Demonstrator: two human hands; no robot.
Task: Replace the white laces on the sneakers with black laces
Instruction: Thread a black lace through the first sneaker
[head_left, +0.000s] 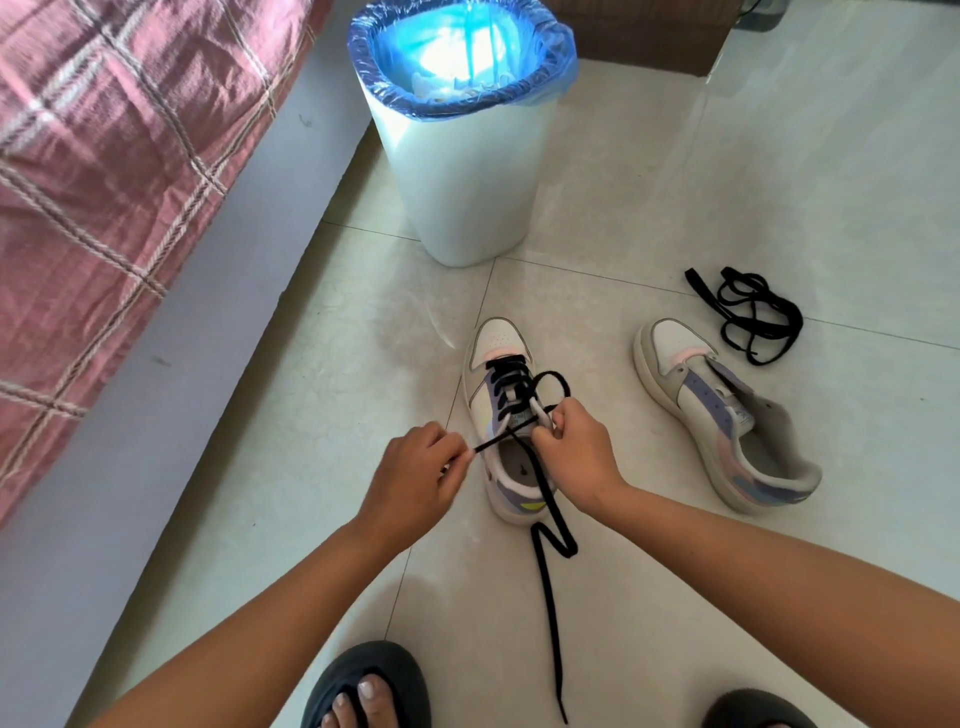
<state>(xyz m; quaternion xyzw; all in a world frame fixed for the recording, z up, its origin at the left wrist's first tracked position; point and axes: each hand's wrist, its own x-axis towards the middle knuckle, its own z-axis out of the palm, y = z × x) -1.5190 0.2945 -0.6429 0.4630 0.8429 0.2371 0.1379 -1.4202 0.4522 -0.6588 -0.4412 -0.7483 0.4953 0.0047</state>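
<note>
We see 2 low sneakers on the pale floor tiles, both white and grey with lilac, pink and blue panels, toes pointing away from us. The left sneaker (506, 415) stands upright and carries a black lace (551, 525) crossed through its lower eyelets; 1 end runs out taut to the left, a loop rises over the tongue, and the other long end trails back across the opening and down the floor in a zigzag. The right sneaker (727, 415) stands well apart, angled, with no lace and its tongue loose. Beyond its toe lies a second black lace (748, 312) in a loose tangle.
</note>
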